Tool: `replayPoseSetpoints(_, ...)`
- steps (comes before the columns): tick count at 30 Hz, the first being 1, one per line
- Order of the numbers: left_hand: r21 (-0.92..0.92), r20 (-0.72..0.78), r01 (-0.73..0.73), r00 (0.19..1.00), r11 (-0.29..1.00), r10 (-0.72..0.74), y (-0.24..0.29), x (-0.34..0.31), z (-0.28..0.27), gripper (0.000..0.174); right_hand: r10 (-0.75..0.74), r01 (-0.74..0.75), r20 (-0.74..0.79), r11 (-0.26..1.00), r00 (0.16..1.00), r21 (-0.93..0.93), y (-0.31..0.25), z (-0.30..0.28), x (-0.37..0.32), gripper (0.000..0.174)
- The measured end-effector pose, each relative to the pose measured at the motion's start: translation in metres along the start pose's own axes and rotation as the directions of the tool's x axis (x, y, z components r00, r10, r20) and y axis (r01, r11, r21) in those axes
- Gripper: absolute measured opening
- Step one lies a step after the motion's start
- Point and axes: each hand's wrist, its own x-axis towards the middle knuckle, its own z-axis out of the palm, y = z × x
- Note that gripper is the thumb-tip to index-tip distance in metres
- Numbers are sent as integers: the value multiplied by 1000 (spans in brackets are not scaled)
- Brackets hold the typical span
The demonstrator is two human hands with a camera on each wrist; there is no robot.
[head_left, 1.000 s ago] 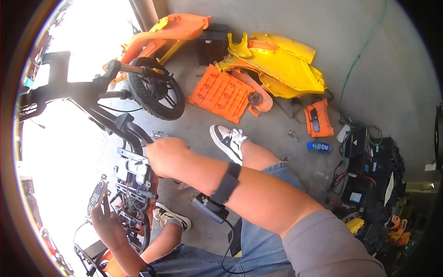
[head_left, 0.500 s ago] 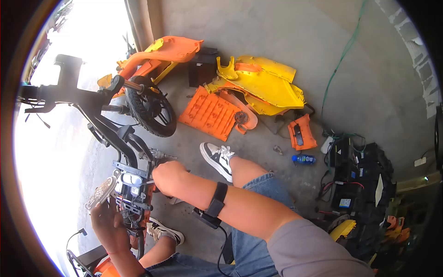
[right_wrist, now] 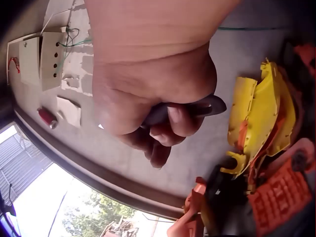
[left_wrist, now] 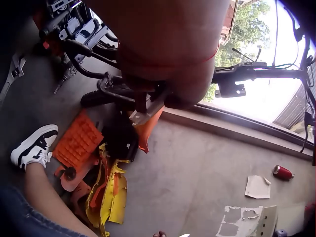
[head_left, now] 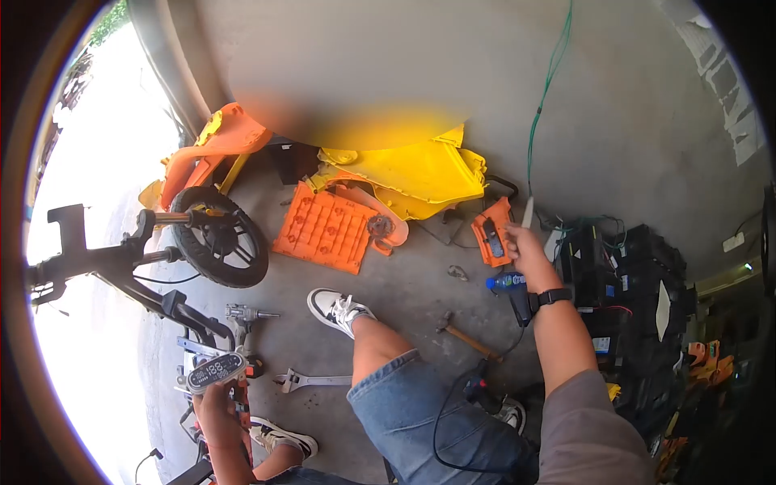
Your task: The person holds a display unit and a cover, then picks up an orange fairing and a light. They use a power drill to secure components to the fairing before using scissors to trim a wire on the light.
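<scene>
At the lower left of the head view my left hand [head_left: 217,414] pinches an oval display panel [head_left: 217,373] by its lower edge, over the bare vehicle frame [head_left: 137,291]. The left wrist view shows this hand [left_wrist: 170,64] from behind, its fingers mostly hidden. My right hand [head_left: 527,252] is out at the right, near the orange piece [head_left: 491,233] and blue bottle [head_left: 508,281]; a pale blade [head_left: 528,213] points up from it. In the right wrist view the fingers of this hand [right_wrist: 153,98] curl round a black handle [right_wrist: 210,105].
A wrench [head_left: 315,381], a drill [head_left: 242,323] and a hammer [head_left: 469,336] lie on the floor around the person's legs. Yellow panels [head_left: 404,174] and an orange tray [head_left: 323,230] lie by the wall. Black batteries [head_left: 638,323] stand at the right with cables.
My right hand has moved from the vehicle frame far to the right, and the blade now shows plainly. The left hand still holds the display panel, whose face is turned more toward the head camera.
</scene>
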Motion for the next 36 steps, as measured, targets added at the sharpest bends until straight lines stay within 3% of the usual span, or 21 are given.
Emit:
replayPoseSetpoints(1, 1, -17, 63, 998, 998, -63, -2, -3, 13, 54, 34, -17, -106, 987, 994, 162, 29, -50, 34, 20)
replayPoseSetpoints(3, -31, -11, 84, 996, 996, -84, -33, -2, 25, 59, 93, -77, -363, 995, 927, 58, 65, -100, 56, 22)
replayPoseSetpoints(6, 137, -32, 227, 974, 964, -224, -70, -6, 31, 59, 166, -242, -481, 965, 861, -101, 115, -158, 100, 25)
replayPoseSetpoints(7, 249, -85, 331, 944, 910, -320, -85, -4, 25, 58, 186, -255, -535, 965, 824, -57, 130, -173, 121, 32)
replayPoseSetpoints(8, 305, -153, 362, 932, 881, -330, -105, -4, 18, 55, 210, -282, -536, 958, 817, -54, 136, -181, 136, 32)
replayPoseSetpoints(11, 314, -242, 466, 882, 827, -405, -142, -4, 13, 49, -17, -236, -612, 914, 790, -329, 145, -194, 190, 47)
replayPoseSetpoints(13, 452, -250, 620, 778, 641, -576, -157, 1, 1, 41, -179, -223, -613, 824, 770, -521, 161, -224, 235, 53)
replayPoseSetpoints(14, 315, -224, 655, 755, 687, -616, -150, 2, 36, 41, -262, -189, -601, 791, 755, -582, 178, -239, 257, 54)
replayPoseSetpoints(18, 336, -200, 689, 719, 642, -666, -178, 24, 63, 40, -65, -311, -602, 809, 796, -499, 161, -186, 249, 51)
replayPoseSetpoints(19, 345, -146, 694, 704, 632, -695, -189, 30, 62, 40, -154, -309, -594, 737, 789, -601, 165, -184, 253, 48)
replayPoseSetpoints(20, 535, -179, 682, 669, 499, -721, -202, 41, 50, 39, -239, -309, -577, 655, 781, -690, 171, -185, 253, 45)
replayPoseSetpoints(23, 482, -124, 615, 753, 624, -646, -247, 55, 49, 35, -340, -152, -494, 682, 800, -715, 203, -209, 268, 39)
replayPoseSetpoints(24, 461, -95, 590, 775, 663, -624, -252, 60, 54, 35, -354, -197, -505, 631, 787, -751, 200, -222, 272, 37)
replayPoseSetpoints(25, 472, -105, 591, 774, 654, -624, -242, 63, 75, 35, -363, -233, -498, 573, 787, -786, 201, -222, 271, 36)
replayPoseSetpoints(26, 461, -50, 578, 775, 674, -630, -259, 67, 63, 35, -248, -142, -514, 784, 821, -604, 196, -218, 254, 31)
replayPoseSetpoints(27, 533, -22, 545, 774, 648, -633, -280, 71, 49, 33, -192, 17, -382, 909, 904, -416, 197, -227, 243, 27)
replayPoseSetpoints(28, 572, -30, 500, 804, 650, -593, -281, 71, 56, 26, -97, -64, -416, 932, 904, -357, 198, -240, 239, 23)
replayPoseSetpoints(29, 593, -81, 525, 794, 611, -603, -287, 74, 60, 30, -6, -194, -411, 875, 912, -443, 178, -233, 207, 23)
replayPoseSetpoints(31, 596, -129, 554, 780, 581, -612, -313, 82, 49, 34, 51, -188, -285, 857, 957, -480, 165, -230, 159, 23)
replayPoseSetpoints(34, 612, -158, 539, 800, 578, -579, -356, 93, 44, 43, 13, -226, -422, 859, 907, -459, 150, -174, 70, 25)
replayPoseSetpoints(36, 637, -105, 483, 826, 601, -554, -353, 104, 52, 47, 41, -200, -355, 883, 934, -425, 141, -136, 23, 22)
